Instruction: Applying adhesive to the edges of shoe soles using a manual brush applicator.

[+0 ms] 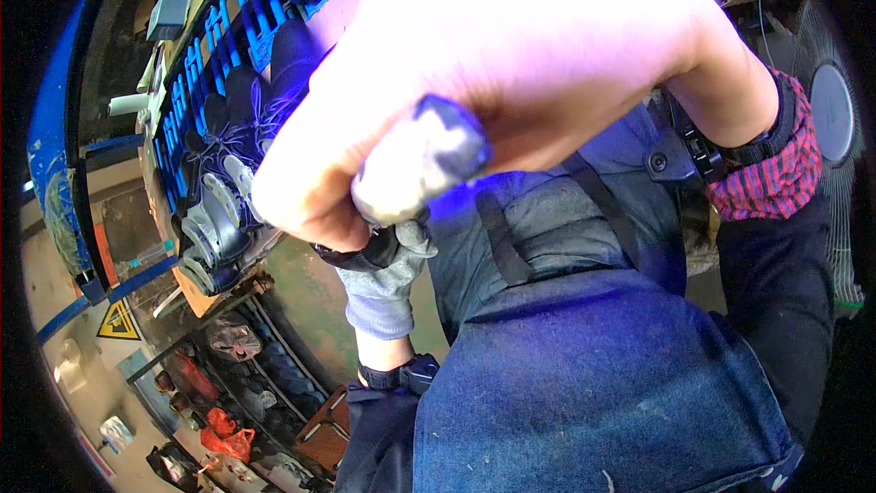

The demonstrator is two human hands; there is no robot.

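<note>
My right hand (511, 46) is bare, very close and overexposed, and fills the upper middle. Its fingers are curled in. A rounded whitish thing with dark blue patches (420, 160) shows at its thumb side; I cannot tell whether it is a covered thumb or something held. Below it, my left hand (392, 278) wears a grey knitted glove, its fingers bent and partly hidden behind the right hand. A black edge of something (360, 254) shows at the left hand's fingers; the rest is covered.
At the left, dark shoes (219, 219) stand along a blue rack (214, 41). Lower left, a shelf holds bags, among them a red plastic bag (228, 436). A fan (830, 114) stands at the far right. My denim apron (584, 383) covers the lower middle.
</note>
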